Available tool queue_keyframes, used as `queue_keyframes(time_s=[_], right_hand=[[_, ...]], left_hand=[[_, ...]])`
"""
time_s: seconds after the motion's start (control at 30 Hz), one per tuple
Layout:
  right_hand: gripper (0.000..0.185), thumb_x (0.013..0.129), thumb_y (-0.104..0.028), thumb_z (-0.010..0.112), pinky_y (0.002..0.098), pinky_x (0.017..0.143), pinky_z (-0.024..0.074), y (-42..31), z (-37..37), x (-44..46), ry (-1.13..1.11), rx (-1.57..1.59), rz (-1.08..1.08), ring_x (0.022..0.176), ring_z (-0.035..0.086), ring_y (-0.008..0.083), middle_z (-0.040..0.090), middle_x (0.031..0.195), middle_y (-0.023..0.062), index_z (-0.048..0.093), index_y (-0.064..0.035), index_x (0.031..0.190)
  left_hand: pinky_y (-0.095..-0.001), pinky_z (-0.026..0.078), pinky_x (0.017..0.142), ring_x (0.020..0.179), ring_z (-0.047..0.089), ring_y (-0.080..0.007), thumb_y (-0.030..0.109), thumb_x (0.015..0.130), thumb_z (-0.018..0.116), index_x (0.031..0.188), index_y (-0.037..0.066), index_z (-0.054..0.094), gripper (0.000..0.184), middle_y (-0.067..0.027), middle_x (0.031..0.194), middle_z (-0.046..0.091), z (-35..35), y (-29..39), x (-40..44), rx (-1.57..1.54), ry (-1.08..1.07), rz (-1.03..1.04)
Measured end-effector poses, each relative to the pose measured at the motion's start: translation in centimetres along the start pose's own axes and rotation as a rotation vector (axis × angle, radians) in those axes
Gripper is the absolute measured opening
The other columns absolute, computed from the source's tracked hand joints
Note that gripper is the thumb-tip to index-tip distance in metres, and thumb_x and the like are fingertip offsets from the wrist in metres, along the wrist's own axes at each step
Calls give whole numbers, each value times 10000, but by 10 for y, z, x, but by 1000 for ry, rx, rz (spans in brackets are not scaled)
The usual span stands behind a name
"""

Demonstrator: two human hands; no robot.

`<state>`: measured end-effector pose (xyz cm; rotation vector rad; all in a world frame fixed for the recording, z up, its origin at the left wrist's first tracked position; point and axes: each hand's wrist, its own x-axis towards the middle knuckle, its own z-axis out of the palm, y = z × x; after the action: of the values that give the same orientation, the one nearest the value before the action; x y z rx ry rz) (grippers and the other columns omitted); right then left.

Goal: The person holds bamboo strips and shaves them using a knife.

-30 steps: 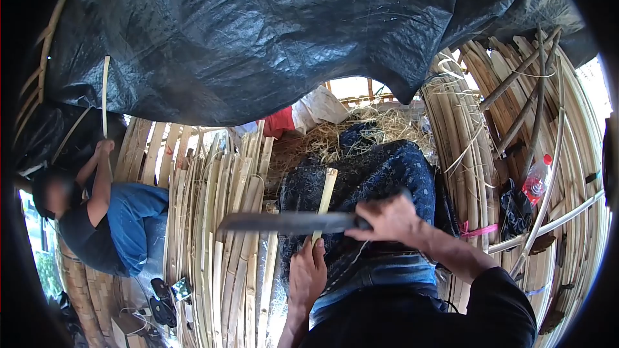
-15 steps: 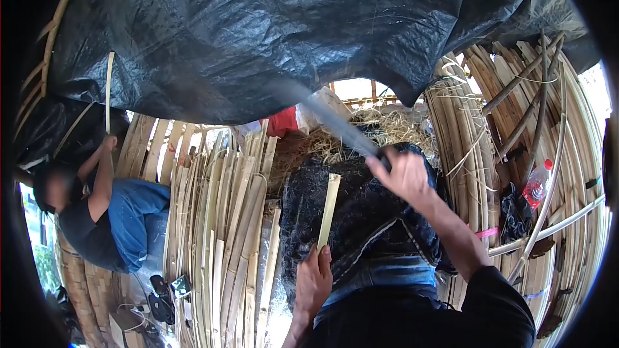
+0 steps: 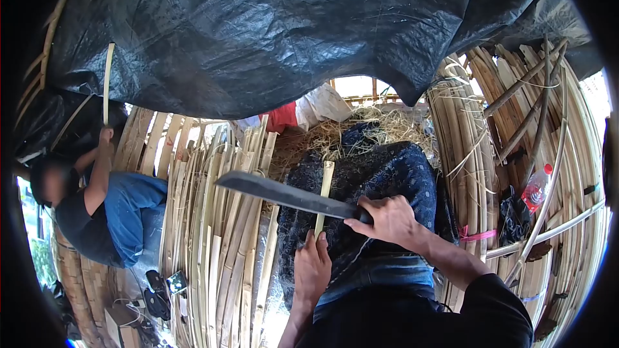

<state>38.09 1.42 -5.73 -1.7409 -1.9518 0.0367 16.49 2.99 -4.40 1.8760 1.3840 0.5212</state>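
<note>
My right hand [image 3: 391, 222] grips the dark handle of a machete [image 3: 293, 196], whose broad blade points left and lies across a bamboo strip [image 3: 327, 179]. Closed around the lower part of that strip, my left hand [image 3: 313, 263] holds it upright just below the blade. The blade crosses in front of the strip; whether it touches or cuts in, I cannot tell. Under both hands, a dark patterned cloth [image 3: 403, 177] covers my lap.
Bamboo slats [image 3: 222, 251] stand in a bundle on the left, with more stacked slats [image 3: 461, 154] on the right. A person [image 3: 97, 212] sits at far left holding a long strip. Black tarp [image 3: 277, 32] hangs ahead above shavings [image 3: 387, 122]. A bottle [image 3: 536, 188] lies right.
The machete has swung down from a raised, blurred position to lie across the bamboo strip. My right hand has dropped lower; my left hand keeps its hold.
</note>
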Motion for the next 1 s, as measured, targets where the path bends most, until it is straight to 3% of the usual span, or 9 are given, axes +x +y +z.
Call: queue_keyframes(time_s=[0.13, 0.27, 0.4, 0.47, 0.53, 0.63, 0.8, 0.87, 1.0], right_hand=[[562, 890, -611, 630, 356, 375, 473, 25, -6, 17, -3, -134, 28, 392, 609, 256, 570, 461, 94, 698, -54, 874], [572, 891, -621, 624, 360, 353, 461, 26, 10, 12, 70, -100, 57, 379, 605, 244, 566, 451, 101, 678, -54, 835], [542, 880, -629, 628, 372, 367, 471, 11, 3, 1, 34, -110, -166, 404, 620, 229, 580, 464, 68, 681, -91, 839], [549, 859, -647, 637, 380, 374, 473, 32, 2, 11, 7, -258, -143, 419, 628, 236, 590, 475, 72, 691, -101, 853], [537, 870, -615, 646, 397, 387, 492, 45, 10, 20, 71, -182, 61, 408, 619, 290, 582, 471, 96, 697, -80, 871], [541, 883, -604, 637, 410, 410, 519, 33, 10, 20, 60, -89, 116, 416, 631, 285, 586, 470, 95, 691, -66, 854], [540, 882, -614, 632, 359, 353, 440, 26, 9, 4, 34, -44, -158, 394, 600, 239, 618, 542, 49, 677, -76, 873], [546, 871, -626, 638, 347, 350, 428, 40, 6, 11, 29, -215, -220, 394, 589, 224, 592, 521, 34, 687, -82, 885], [462, 864, -526, 700, 416, 447, 509, 51, 11, 25, 72, -122, 105, 458, 632, 325, 590, 501, 135, 684, -64, 876]], left_hand=[[-516, 458, 508, 603, 617, -474, 167, 1040, 497, 1058, -112, 596, 297, -305, 702, 619, 11, -6, -8, 230, 153, 111], [-523, 468, 508, 595, 628, -456, 178, 1036, 506, 1096, -108, 602, 308, -296, 663, 612, 10, -2, 0, 208, 91, 17], [-526, 465, 510, 594, 622, -459, 187, 1040, 495, 1099, -103, 593, 312, -293, 640, 598, 11, 0, 1, 229, 103, 81], [-531, 468, 521, 598, 622, -463, 187, 1040, 493, 1088, -98, 591, 305, -295, 651, 602, 11, -3, -2, 222, 77, 83], [-537, 472, 531, 603, 621, -467, 186, 1040, 491, 1077, -92, 589, 298, -298, 663, 606, 12, -6, -4, 204, 57, 79], [-547, 530, 555, 653, 656, -464, 246, 1051, 468, 1038, 12, 537, 245, -259, 707, 657, 16, -7, 3, 261, 91, 26], [-546, 515, 564, 656, 646, -471, 224, 1046, 476, 1058, 2, 543, 232, -271, 703, 645, 18, -4, 3, 287, 58, 5], [-551, 500, 572, 656, 635, -483, 199, 1041, 483, 1084, -11, 557, 227, -286, 701, 634, 16, -4, 4, 282, 47, 21], [-558, 501, 584, 656, 634, -483, 200, 1039, 485, 1092, -19, 566, 239, -283, 701, 635, 16, 0, 9, 269, 23, 28]])
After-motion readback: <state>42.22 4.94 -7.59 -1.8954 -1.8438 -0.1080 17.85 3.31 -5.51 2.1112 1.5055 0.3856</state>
